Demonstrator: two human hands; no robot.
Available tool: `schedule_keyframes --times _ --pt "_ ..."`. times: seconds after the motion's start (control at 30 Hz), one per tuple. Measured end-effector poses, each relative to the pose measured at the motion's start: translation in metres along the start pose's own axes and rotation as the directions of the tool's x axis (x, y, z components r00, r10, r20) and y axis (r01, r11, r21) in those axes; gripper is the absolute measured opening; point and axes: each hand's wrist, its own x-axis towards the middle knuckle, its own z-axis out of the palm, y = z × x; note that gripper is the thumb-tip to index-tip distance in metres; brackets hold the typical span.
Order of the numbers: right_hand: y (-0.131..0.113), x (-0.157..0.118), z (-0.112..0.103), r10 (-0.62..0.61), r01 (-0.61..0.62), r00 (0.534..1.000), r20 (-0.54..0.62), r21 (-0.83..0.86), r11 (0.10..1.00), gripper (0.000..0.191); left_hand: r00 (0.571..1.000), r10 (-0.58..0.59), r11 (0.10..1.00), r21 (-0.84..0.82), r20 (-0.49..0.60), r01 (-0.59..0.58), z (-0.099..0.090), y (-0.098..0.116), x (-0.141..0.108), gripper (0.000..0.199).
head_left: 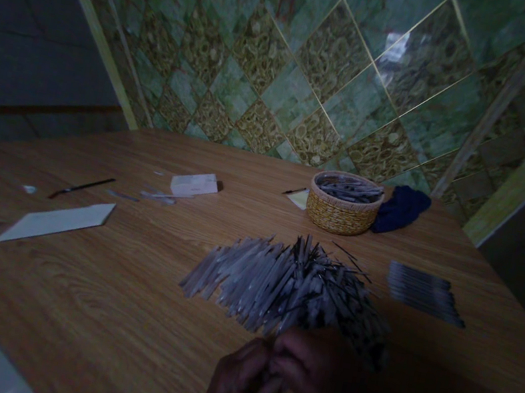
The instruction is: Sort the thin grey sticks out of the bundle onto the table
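Note:
My left hand [242,383] and my right hand [313,371] meet at the lower middle, near the table's front edge. Fingers of both are closed and pressed together around something small that I cannot make out in the dim light. Just beyond them a wide pile of thin sticks in clear wrappers [252,279] lies on the wooden table [121,307]. Dark sticks [347,293] spread over the pile's right side, partly behind my right hand. Farther right, a neat row of similar wrapped sticks [423,292] lies flat.
A woven basket [343,214] of sticks stands at the back right beside a dark blue cloth [402,210]. Leftward are a white box [194,184], loose wrappers [158,196], a dark thin tool [81,188] and a pale flat piece [57,223]. A tiled wall [311,63] rises behind.

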Motion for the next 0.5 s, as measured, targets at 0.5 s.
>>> schedule_keyframes --times 0.5 --pt "0.063 -0.008 -0.012 0.266 -0.168 0.959 0.101 -0.554 0.815 0.011 0.772 -0.553 0.767 -0.555 -0.314 0.323 0.007 -0.010 0.005 0.026"
